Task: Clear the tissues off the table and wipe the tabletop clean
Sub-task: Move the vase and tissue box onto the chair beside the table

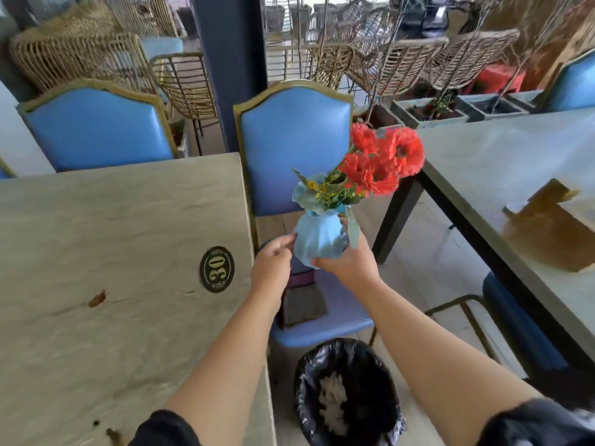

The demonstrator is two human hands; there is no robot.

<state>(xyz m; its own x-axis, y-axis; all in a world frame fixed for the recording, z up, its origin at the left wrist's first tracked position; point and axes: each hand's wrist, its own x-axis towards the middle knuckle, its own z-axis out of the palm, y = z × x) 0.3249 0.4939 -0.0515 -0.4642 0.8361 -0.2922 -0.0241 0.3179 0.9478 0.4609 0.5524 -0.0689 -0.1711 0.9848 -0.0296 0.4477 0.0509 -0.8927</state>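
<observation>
- My right hand (349, 263) is cupped under a blue flower vase (320, 238), fingers wrapped round its lower side, holding it up in the air off the worktop (112, 252).
- My left hand (273, 260) is at the vase's left flank, fingertips just touching the blue surface, more a pinch than a full grip.
- Red flowers (383, 159) lean out of the vase to the right, with green leaves and a bit of yellow at the neck.
- The vase hangs over a blue chair (293, 140) pushed in beside the worktop, past its right edge.
- On the chair seat, under my hands, lies something flat, purple and grey; I can't tell what it is.
- The worktop on my left is pale wood-grain, with an oval number plate (216, 269) reading 30 near its right edge.
- There's a brown stain (97, 298) left of the plate, and dark specks (109, 431) down by the near edge.
- No tissues lying on the part of the worktop I can see.
- Down on the floor between my forearms sits a bin with a black liner (349, 394), and white crumpled tissues (333, 403) are inside it.
- A second table (483, 149) stands off to the right with a brown wooden holder (547, 226) on it.
</observation>
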